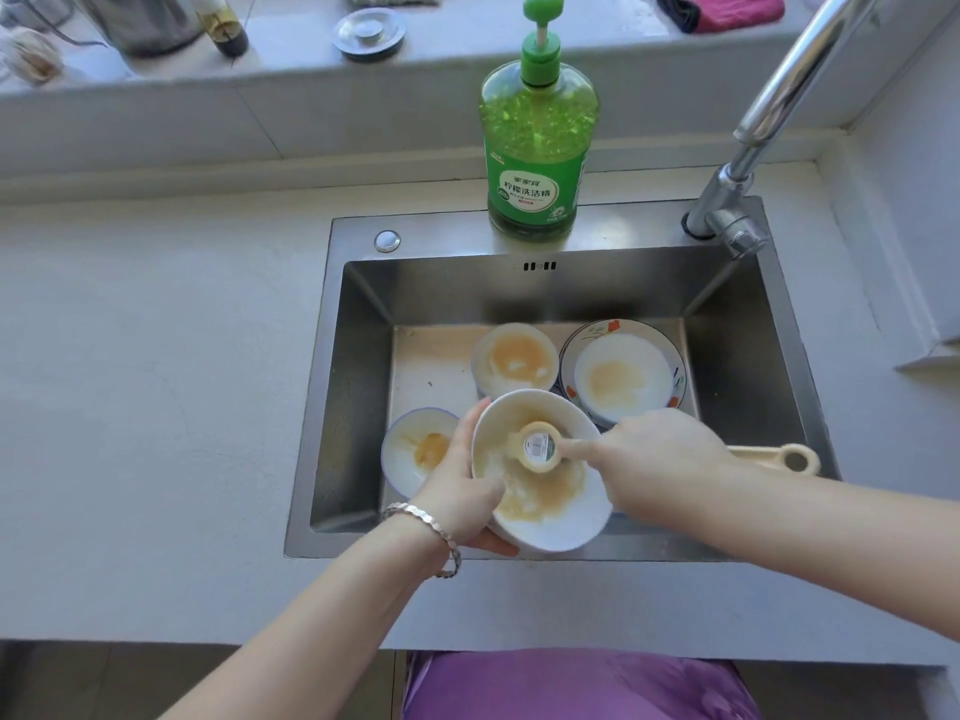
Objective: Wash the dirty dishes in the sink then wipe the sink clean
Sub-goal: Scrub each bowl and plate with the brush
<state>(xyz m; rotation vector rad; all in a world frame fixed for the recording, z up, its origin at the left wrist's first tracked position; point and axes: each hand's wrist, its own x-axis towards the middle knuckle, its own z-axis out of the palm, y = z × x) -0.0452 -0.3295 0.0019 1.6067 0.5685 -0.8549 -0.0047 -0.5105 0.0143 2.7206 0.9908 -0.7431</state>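
Observation:
My left hand [462,491] grips the left rim of a white bowl [561,522] smeared with brown sauce, holding it tilted over the front of the steel sink [358,366]. My right hand [660,459] grips the handle of a cream dish brush [537,446] whose round head presses into the bowl. Its handle end [795,457] pokes out past my wrist. Three more dirty dishes lie in the sink: a small bowl [415,449] at left, a bowl [514,356] at the back, and a flower-patterned plate [623,376] at right.
A green dish-soap pump bottle [537,142] stands on the sink's back rim. The chrome faucet [748,163] rises at the right rear. On the ledge behind sit a drain stopper [370,33], a dark bottle [223,23] and a red cloth [727,7]. Grey counter [156,356] lies left.

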